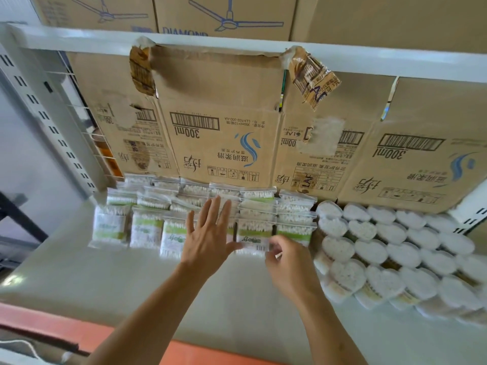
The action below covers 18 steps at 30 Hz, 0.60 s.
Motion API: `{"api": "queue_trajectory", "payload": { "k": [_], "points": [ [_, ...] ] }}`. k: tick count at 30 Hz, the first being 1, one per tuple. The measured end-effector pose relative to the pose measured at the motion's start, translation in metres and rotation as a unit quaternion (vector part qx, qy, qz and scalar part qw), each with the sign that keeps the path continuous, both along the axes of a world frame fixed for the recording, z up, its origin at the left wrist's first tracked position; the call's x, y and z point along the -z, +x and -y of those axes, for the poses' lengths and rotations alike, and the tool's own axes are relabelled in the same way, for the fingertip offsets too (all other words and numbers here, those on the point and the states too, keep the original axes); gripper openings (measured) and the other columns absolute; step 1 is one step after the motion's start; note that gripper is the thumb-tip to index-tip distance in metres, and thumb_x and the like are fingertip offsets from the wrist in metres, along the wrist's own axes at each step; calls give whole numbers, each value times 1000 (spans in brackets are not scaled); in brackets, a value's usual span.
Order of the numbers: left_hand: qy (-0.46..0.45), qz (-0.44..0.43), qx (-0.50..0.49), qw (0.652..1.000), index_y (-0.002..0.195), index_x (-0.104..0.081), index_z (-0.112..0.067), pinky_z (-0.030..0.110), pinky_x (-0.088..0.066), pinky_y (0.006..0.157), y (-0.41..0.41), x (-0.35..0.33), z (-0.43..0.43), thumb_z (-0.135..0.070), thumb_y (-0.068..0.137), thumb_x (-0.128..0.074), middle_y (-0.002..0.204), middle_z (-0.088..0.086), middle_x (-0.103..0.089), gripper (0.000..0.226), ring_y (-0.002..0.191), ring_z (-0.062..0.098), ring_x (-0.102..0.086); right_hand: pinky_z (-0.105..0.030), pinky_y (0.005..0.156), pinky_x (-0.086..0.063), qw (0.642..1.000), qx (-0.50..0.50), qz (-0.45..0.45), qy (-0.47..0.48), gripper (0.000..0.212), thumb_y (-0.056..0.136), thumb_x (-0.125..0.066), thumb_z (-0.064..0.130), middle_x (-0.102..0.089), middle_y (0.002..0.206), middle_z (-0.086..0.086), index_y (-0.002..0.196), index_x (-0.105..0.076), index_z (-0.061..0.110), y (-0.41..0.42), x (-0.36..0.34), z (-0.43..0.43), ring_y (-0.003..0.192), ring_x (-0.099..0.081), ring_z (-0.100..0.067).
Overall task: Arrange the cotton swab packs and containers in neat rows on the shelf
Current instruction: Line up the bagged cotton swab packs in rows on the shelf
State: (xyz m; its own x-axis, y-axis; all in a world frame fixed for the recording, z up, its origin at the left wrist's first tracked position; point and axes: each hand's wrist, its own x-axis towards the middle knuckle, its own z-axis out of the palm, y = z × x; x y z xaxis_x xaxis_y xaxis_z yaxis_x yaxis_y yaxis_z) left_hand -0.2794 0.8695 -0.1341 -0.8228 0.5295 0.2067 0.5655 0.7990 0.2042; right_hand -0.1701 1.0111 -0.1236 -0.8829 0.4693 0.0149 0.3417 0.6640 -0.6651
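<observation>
Shelf (79, 280) in pale grey-white fills the near part of the view, with an orange edge strip (184, 351) along its near side. Cotton swab packs (147, 227) in clear bags with green and white labels lie in overlapping rows at the far left of the shelf, several columns side by side, their far ends tucked against flattened cardboard (218, 133) that stands as a back wall. To the right of the packs, heart-shaped containers (374, 251) with white swab tips showing sit in tight rows that run from the far wall toward the near right, touching one another.

The left hand (208, 238) is spread flat with the fingers apart, palm down over the middle columns of packs; whether it presses on them or hovers just above cannot be told. The right hand (287, 262) is blurred, with the fingers curled in at the near end of one front pack (254, 237); it appears to pinch the pack's near edge, just left of the containers.

Above, a white shelf beam (237, 44) crosses the view, with torn tape (311, 77) hanging from it. Boxes with ceiling fan drawings (226, 14) stand on the level above. A slotted metal upright (52, 122) runs along the far left.
</observation>
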Motion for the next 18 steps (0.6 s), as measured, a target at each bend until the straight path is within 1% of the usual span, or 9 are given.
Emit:
{"api": "queue_trajectory", "payload": {
  "k": [2,3,5,7,9,10,13,16,18],
  "points": [
    [5,3,-18,1000,152,0,-21,46,5,115,4,1,12,-57,85,-55,160,3,5,94,146,22,8,-20,75,-46,999,-19,-15,-27,28,90,-59,17,-63,96,8,118,-64,19,-1,3,8,85,-60,-10],
    [12,-1,-31,999,152,-3,-20,46,4,116,6,2,20,-56,85,-56,160,3,3,92,147,21,7,-18,74,-46,999,-26,-22,-38,27,90,-59,18,-63,95,8,117,-65,19,-2,4,12,82,-60,-8],
    [35,-15,-57,998,150,-19,-17,50,-3,115,5,4,39,-51,82,-64,159,7,-10,89,147,25,-3,-12,69,-45,997,-39,-35,-52,25,91,-59,17,-65,94,8,114,-67,18,-5,7,20,74,-58,-2],
    [51,-25,-72,996,144,-35,-14,55,-13,113,-1,7,58,-44,77,-73,155,11,-24,83,144,30,-16,-8,65,-42,996,-46,-45,-55,23,90,-59,15,-66,92,8,111,-68,17,-9,8,29,70,-57,-1],
    [50,-29,-70,996,140,-42,-14,57,-17,111,-8,7,73,-41,74,-77,152,12,-30,80,142,32,-22,-5,63,-41,996,-48,-49,-59,21,90,-59,14,-64,89,10,108,-69,16,-15,6,39,69,-58,-1],
    [47,-28,-67,996,140,-43,-14,57,-19,111,-12,7,80,-39,73,-78,152,12,-31,79,142,32,-23,-5,63,-41,996,-49,-50,-59,22,90,-58,15,-65,90,11,109,-69,16,-19,5,44,70,-59,-1],
    [35,-12,-43,998,143,-39,-17,56,-19,113,-23,6,96,-39,74,-77,154,9,-28,81,143,30,-21,-3,66,-40,996,-47,-48,-57,24,92,-58,15,-67,103,5,114,-67,17,-30,2,60,79,-60,-4],
    [-5,19,-3,1000,150,-20,-23,53,-7,116,-32,4,106,-43,79,-71,159,5,-12,89,146,26,-6,-6,71,-39,997,-32,-58,-42,27,92,-58,15,-62,112,6,119,-63,18,-41,-6,72,88,-60,-5],
    [-28,33,18,999,152,-9,-27,52,-2,116,-38,3,109,-45,82,-67,160,3,-3,92,147,25,2,-4,68,-37,997,-14,-66,-28,32,93,-57,14,-59,119,8,125,-60,18,-48,-12,76,84,-59,-4]
  ]
}}
